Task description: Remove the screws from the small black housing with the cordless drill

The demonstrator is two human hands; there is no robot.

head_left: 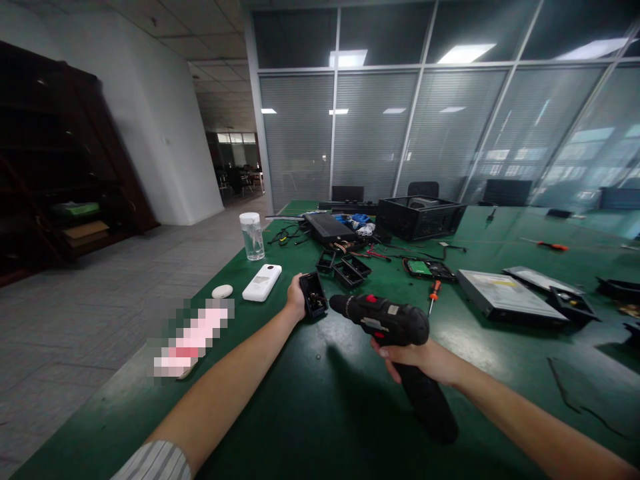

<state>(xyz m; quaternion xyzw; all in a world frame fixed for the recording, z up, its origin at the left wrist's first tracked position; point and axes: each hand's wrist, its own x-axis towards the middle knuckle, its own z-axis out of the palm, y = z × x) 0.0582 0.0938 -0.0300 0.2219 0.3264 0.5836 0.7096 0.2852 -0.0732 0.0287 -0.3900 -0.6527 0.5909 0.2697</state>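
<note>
Green bench [240, 433] runs beneath everything from left to right. At its left edge stands a clear bottle [254, 243] with a white lid, and a white, rounded-corner device [262, 283] lies nearer. Right of these, the left hand [297, 298] grips the left side of a small black box [314, 295]. The box is rectangular, tilted, its open face toward the viewer, with brassy glints inside too small to identify. Beyond it lie open black trays [351, 271]. Just right of the box is the chuck of a cordless drill [395, 321], black with red switches and a pale side label; whether they touch cannot be told. The right hand [413, 357] is wrapped around the drill's thick handle, which slants near and right. Farther right lie an orange-handled screwdriver [435, 291] and a silver optical drive [507, 293].
</note>
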